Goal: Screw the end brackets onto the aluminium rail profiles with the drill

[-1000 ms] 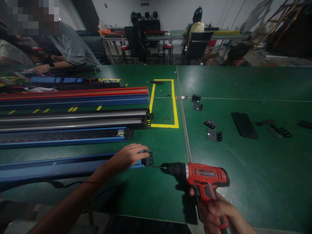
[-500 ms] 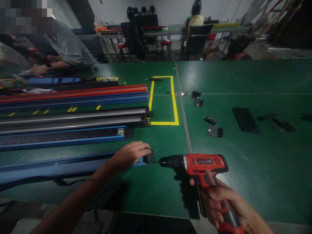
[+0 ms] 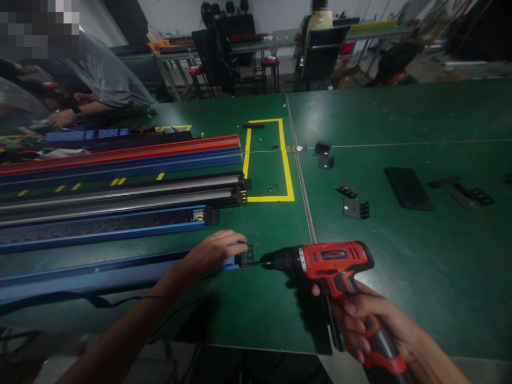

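My right hand (image 3: 360, 320) is wrapped around the handle of a red and black cordless drill (image 3: 336, 257). Its bit points left and reaches the black end bracket (image 3: 247, 257) of the nearest blue rail (image 3: 116, 273). Over that end of the rail lies my left hand (image 3: 218, 249), its fingers curled down and pressing on the bracket. The fingers hide part of the joint, and I cannot make out a screw at the bit's tip.
Beyond lie another blue rail (image 3: 140, 226) with a black strip, black rails (image 3: 192, 193) and an orange rail (image 3: 180, 146). Loose black brackets (image 3: 355, 208) and a dark flat slab (image 3: 408, 188) rest at right. A co-worker's arm (image 3: 92, 108) is at far left.
The view has shifted slightly. The drill's rear end sits a little higher, while its bit stays at the bracket. My left hand keeps its place on the rail's end.
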